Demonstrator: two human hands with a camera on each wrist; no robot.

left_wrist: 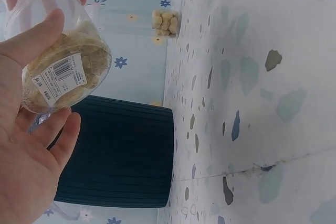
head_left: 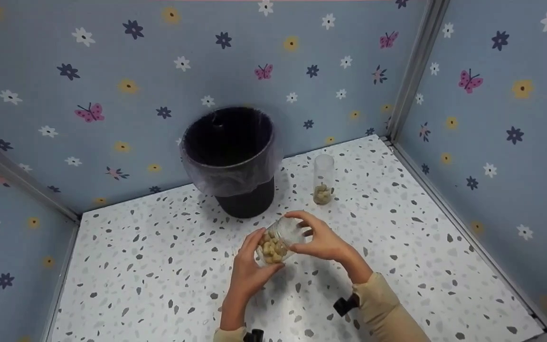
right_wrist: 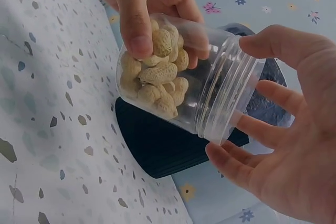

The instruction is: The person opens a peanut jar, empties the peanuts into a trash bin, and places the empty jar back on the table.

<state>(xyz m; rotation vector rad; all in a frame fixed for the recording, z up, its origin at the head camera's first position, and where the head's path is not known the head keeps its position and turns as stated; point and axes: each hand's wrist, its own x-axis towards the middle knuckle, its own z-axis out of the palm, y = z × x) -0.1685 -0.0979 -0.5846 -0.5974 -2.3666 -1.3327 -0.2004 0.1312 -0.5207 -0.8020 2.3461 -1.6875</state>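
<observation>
A clear plastic jar (right_wrist: 184, 77) holding several unshelled peanuts (right_wrist: 157, 72) is tilted in the air over the table, its mouth end towards the right. My left hand (head_left: 249, 270) grips its lower end, thumb on one side and fingers on the other. With spread, curved fingers, my right hand (head_left: 321, 240) holds the translucent mouth end (right_wrist: 239, 93), fingertips at its rim. The left wrist view shows a white barcode label (left_wrist: 60, 78) on the jar's base. The peanuts lie gathered in the lower end.
Beyond my hands stands a black trash bin (head_left: 249, 199) with a clear liner folded over its rim. A tall clear container (head_left: 323, 166), with peanuts at its bottom, stands right of the bin. Flowered panels (head_left: 235, 57) enclose the speckled white table (head_left: 150, 266).
</observation>
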